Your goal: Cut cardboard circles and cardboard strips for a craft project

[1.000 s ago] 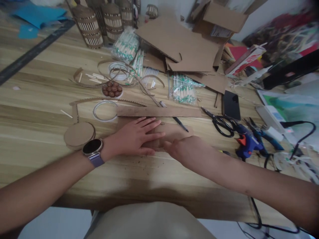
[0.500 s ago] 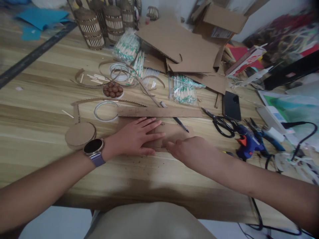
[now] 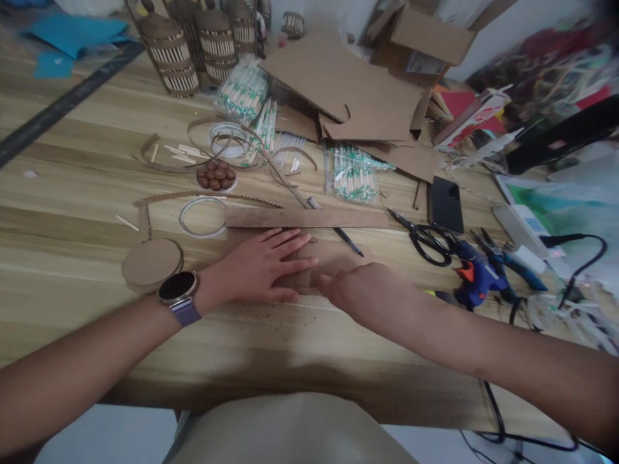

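My left hand (image 3: 264,265) lies flat with fingers spread on a piece of brown cardboard (image 3: 341,252), pressing it to the table. At the cardboard's near edge, my right hand (image 3: 345,287) is closed with its fingertips down by the board; what it grips, if anything, is hidden. Along the far edge of that piece lies a long cardboard strip (image 3: 309,218). A black pen (image 3: 348,241) pokes out from under the strip. Left of the left hand sits a round cardboard disc (image 3: 152,261), close to the watch, and a white ring (image 3: 203,216) lies behind it.
Scissors (image 3: 430,245), a blue glue gun (image 3: 476,277), pliers (image 3: 512,261) and a phone (image 3: 445,205) lie to the right. Farther back are a bowl of brown balls (image 3: 216,175), bagged sticks (image 3: 355,173), cardboard sheets (image 3: 348,87) and lantern-like stick models (image 3: 171,55).
The whole view shifts slightly, so things sit a little farther left. Both hands keep nearly the same place on the cardboard.
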`<action>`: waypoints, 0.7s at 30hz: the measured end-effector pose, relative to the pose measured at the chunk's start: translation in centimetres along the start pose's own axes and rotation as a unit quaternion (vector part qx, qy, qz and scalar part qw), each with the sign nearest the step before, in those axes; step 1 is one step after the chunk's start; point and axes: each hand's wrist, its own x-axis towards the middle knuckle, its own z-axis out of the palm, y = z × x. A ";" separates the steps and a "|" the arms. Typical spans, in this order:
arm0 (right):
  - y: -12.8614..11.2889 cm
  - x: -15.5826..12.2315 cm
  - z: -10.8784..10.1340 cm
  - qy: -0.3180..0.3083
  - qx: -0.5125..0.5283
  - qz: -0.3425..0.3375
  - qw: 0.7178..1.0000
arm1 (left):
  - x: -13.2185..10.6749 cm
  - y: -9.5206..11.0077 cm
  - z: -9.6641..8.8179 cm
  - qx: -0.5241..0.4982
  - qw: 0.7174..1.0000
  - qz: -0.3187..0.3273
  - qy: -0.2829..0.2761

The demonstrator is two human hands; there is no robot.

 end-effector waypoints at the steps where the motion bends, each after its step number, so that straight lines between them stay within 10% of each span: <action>1: 0.1 0.0 0.1 0.007 -0.001 -0.005 1.000 | 0.0 0.0 0.0 0.001 1.000 0.000 -0.003; 21: 0.6 -0.8 -0.6 -0.028 0.049 0.010 0.998 | -0.1 0.0 0.2 0.007 1.000 0.000 0.003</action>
